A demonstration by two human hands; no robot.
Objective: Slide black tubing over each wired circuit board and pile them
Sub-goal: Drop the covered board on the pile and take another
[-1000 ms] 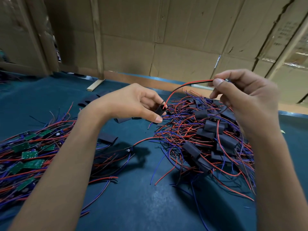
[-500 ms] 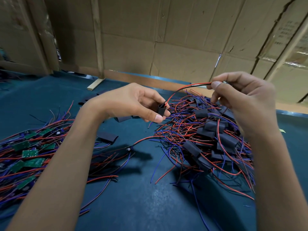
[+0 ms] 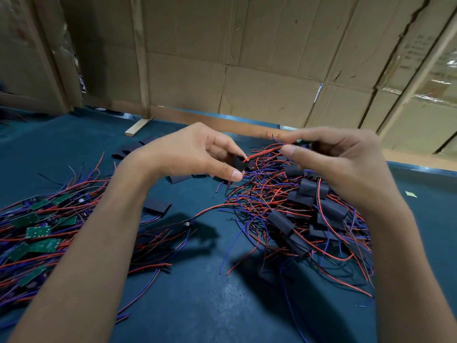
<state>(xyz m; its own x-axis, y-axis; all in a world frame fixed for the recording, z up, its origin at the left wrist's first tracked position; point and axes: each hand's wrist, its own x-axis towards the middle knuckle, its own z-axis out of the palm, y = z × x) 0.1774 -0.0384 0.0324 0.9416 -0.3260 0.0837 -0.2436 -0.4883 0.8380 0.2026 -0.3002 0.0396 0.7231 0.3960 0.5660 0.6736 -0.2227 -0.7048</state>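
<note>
While the left hand point(image 3: 195, 154) pinches black tubing point(image 3: 238, 162), red wire point(image 3: 262, 154) enters it.

Teal table point(image 3: 197, 305), wired boards point(image 3: 37, 231), sleeved pile point(image 3: 309, 214), perhaps tubing point(image 3: 157, 206)

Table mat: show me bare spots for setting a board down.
Bare mat lies near the front, between the unsleeved boards and the sleeved pile. More lies far left, beside the wooden block. Both piles are crowded.

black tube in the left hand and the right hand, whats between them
In the head view, red and blue wires span the gap from the black tube, pinched by the left hand, to the right hand, which pinches them.
</note>
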